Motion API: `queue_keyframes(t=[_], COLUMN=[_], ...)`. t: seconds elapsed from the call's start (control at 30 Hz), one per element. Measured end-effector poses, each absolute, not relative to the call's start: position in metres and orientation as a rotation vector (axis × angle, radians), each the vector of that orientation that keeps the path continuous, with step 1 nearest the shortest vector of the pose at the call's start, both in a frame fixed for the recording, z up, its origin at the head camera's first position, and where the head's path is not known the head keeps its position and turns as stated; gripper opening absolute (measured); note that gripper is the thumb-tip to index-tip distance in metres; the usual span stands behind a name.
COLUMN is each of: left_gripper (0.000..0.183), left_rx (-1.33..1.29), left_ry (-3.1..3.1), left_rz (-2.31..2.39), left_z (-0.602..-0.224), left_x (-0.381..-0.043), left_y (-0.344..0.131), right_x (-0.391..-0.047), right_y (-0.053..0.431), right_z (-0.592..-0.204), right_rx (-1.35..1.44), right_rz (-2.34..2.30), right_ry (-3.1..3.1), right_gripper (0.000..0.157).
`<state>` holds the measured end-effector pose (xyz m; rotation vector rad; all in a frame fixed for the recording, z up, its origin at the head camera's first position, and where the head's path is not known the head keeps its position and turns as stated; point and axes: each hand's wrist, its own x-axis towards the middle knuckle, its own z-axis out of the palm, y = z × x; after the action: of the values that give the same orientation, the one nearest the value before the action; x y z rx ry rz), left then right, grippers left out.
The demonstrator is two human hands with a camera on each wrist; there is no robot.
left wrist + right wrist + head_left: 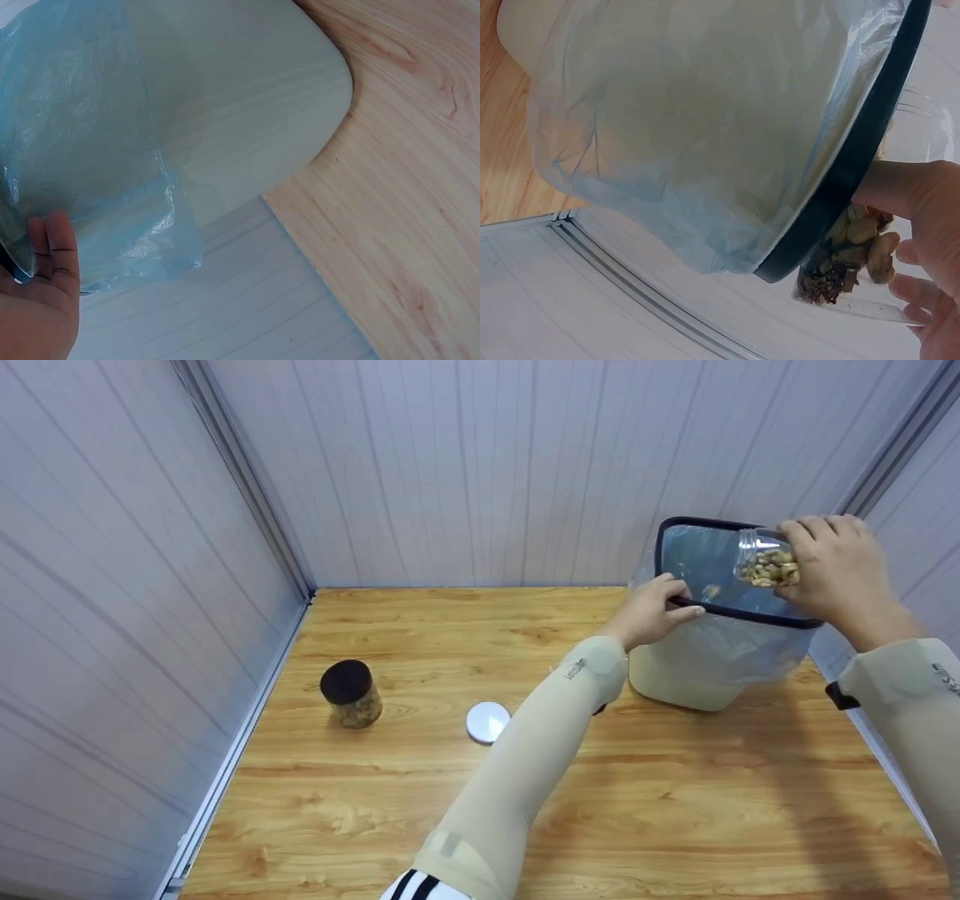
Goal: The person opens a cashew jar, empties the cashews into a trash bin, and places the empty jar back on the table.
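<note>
A pale trash bin (675,679) with a black rim (750,616) and a translucent plastic bag (739,649) folded over its outside stands at the table's right back. My left hand (651,611) grips the near left part of that rim; the left wrist view shows its fingers (63,244) against the bag. Over the bin's mouth, my right hand (844,570) holds a clear jar (765,544) on its side, its open end facing left. Tan and brown dried pieces (866,244) lie inside the jar. A blurred tan patch (711,591) shows in the bin's mouth below it.
A second jar (356,709) with a dark lid (346,682) stands on the wooden table (420,825) at the left. A round white lid (487,721) lies near the middle, beside my left forearm. Light panel walls (480,472) enclose the back and sides.
</note>
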<state>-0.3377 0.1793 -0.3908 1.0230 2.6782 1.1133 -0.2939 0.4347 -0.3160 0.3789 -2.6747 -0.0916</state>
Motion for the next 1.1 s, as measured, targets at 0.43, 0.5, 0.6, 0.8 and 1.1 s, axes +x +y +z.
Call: queue_keyframes(t=[0.43,0.5,0.6,0.8,1.1], left_gripper=[0.026,0.025,0.025,0.026,0.026], left_rx=[1.038,1.038,1.039,1.036,1.047], left_ry=[2.666,2.662,2.657,2.674,2.694], left_rz=[1.131,1.136,1.140,1.136,1.109], left_z=[-0.3907,-0.3908,-0.3913,-0.3926,-0.3939], left_x=[-0.3371,-0.3374,-0.3378,-0.3381,-0.3383], left_y=[0.1784,0.1787,0.1795,0.1803,0.1808], right_x=[-0.2928,-0.2927,-0.2928,-0.2921,-0.2914], right_y=[0.4348,0.4350,0.4356,0.4357,0.4374], right_z=[-0.3137,-0.3135,-0.3139,-0.3129,-0.3108], right_rx=[0.364,0.360,0.362,0.356,0.376], right_rz=[-0.115,-0.123,-0.124,-0.138,-0.151], right_ry=[-2.701,-2.707,-2.701,-2.712,-2.703], right_gripper=[0.088,0.089,0.088,0.089,0.087])
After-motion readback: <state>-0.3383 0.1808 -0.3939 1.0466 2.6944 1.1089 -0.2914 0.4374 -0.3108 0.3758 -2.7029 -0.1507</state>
